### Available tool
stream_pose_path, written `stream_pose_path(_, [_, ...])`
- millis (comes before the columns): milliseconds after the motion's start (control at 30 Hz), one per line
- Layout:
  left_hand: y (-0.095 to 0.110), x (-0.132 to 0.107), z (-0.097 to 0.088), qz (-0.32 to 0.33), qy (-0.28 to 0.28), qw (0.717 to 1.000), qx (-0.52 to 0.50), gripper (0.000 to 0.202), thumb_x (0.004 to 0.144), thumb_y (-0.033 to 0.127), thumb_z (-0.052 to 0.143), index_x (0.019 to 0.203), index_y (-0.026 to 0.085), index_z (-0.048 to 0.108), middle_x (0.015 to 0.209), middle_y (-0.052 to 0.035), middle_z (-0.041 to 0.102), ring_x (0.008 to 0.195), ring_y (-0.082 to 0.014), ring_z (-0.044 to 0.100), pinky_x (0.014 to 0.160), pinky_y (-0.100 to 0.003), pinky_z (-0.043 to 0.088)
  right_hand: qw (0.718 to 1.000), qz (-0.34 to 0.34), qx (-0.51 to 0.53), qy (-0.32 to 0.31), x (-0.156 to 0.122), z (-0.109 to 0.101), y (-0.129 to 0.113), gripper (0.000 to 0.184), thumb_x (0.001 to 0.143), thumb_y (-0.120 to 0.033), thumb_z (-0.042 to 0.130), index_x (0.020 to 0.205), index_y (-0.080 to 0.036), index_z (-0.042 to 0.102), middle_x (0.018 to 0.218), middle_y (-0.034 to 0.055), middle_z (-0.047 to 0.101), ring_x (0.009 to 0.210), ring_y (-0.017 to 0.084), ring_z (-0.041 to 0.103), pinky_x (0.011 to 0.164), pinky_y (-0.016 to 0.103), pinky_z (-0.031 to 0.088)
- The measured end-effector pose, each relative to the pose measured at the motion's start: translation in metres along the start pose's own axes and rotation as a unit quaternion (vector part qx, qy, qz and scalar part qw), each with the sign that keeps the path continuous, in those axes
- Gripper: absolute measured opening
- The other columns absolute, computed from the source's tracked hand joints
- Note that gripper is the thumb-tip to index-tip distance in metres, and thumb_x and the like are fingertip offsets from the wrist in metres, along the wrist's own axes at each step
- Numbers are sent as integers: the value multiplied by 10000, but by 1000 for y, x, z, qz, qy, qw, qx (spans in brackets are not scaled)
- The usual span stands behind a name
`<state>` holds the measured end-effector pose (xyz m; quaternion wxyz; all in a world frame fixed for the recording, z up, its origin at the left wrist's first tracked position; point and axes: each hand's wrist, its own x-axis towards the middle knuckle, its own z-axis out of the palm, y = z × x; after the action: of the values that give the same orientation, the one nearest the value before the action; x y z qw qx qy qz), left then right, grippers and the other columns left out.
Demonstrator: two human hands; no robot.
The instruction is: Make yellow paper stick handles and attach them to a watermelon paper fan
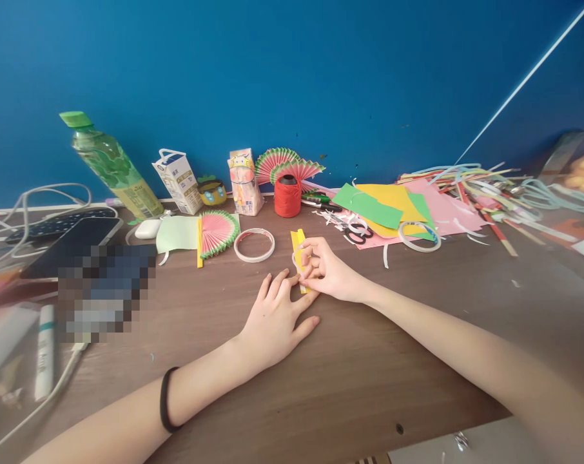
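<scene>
A folded strip of yellow paper [298, 240] lies on the table in front of me, with a thin white tape strip [295, 263] curling up along its left side. My left hand [278, 316] rests palm down with its fingers spread, the fingertips at the near end of the yellow paper. Over that paper my right hand [334, 270] is closed in a pinch, seemingly on the end of the white strip; the fingers partly hide it. A roll of tape [254, 245] lies just left of the paper. Further left is a pink and green pleated paper fan [218, 234] with a yellow handle.
Scissors [360, 233] and coloured paper sheets [369, 205] lie at the back right, with a second tape roll [419, 236]. Along the blue wall stand a red-wrapped spool [287, 197], cartons [180, 182] and a leaning bottle [115, 164]. A white marker [44, 353] lies left.
</scene>
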<state>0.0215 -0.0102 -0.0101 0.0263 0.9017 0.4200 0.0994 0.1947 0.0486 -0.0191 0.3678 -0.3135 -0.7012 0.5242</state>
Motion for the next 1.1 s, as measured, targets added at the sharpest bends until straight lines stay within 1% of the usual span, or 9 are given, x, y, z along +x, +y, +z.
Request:
stream_pose_path(200, [0,0,0,2,10,1000,-3,436,872,418,411,1286,292,463,1251,-113,444,1253,-311,332,1028,-561,276,1000,2,2,-5,0,0,-1,514,718,-101,578,1100,-311,305,927,-40,378,726,64,561,649,261,518])
stream_pose_path(533, [0,1,-1,-1,-4,1000,2,447,874,422,404,1302,300,442,1273,-115,429,1262,-319,325,1026,-562,277,1000,10,6,-8,1,0,-2,526,716,-97,578,1105,-315,299,924,-40,378,733,67,563,667,274,524])
stream_pose_path(900, [0,0,-1,1,1,1000,4,433,875,425,400,1281,291,470,1258,-120,435,1257,-319,328,1025,-563,276,1000,18,-3,-12,0,-1,-6,532,714,-96,580,1118,-305,303,918,-39,385,704,59,562,673,285,529])
stream_pose_path(1000, [0,0,0,3,3,1000,4,433,877,423,397,1280,287,472,1263,-124,431,1259,-322,326,1024,-561,278,999,26,-4,-19,0,-2,-7,541,715,-84,574,1127,-309,307,930,-37,386,702,55,568,681,285,525])
stream_pose_path(1100, [0,0,0,7,8,1000,5,421,878,424,396,1264,285,490,1267,-125,431,1254,-324,330,1018,-565,283,999,37,-4,-35,0,-3,-9,590,703,-72,586,1155,-318,297,931,-36,391,705,55,566,693,289,525])
